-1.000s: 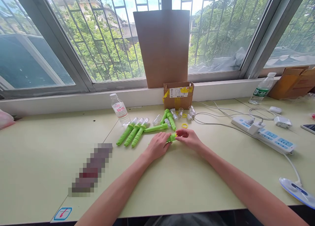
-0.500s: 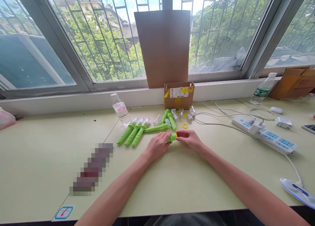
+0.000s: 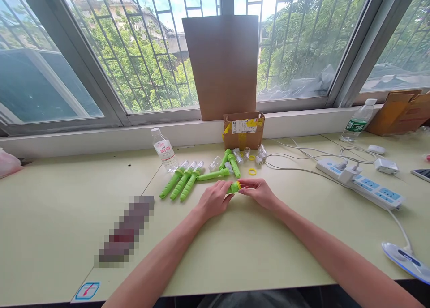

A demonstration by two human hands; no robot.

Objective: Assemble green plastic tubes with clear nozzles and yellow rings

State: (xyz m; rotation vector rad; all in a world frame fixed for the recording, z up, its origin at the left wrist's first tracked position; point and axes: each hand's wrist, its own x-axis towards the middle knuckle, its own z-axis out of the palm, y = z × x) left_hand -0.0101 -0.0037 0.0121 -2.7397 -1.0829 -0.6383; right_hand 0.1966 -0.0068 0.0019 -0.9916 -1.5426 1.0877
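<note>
My left hand [image 3: 216, 198] is closed around a green plastic tube [image 3: 232, 188], whose ribbed end points right. At that end sits a yellow ring [image 3: 239, 185], and the fingertips of my right hand [image 3: 261, 193] pinch it. Most of the tube is hidden under my left fingers. Beyond my hands lie loose green tubes [image 3: 215, 175], clear plastic caps [image 3: 215, 164] and another yellow ring [image 3: 251, 172]. To the left, three capped green tubes [image 3: 183, 182] lie side by side, each with a clear top.
A small cardboard box [image 3: 243, 140] stands at the back against the sill. Water bottles [image 3: 165, 151] stand left and far right. A white power strip [image 3: 363, 182] with cables lies on the right. A blurred-out dark object [image 3: 127, 232] rests at the left.
The yellow ring and tube end show a little more between my hands, as my right fingers have shifted slightly. Both hands keep their hold, and the other things stay in place.
</note>
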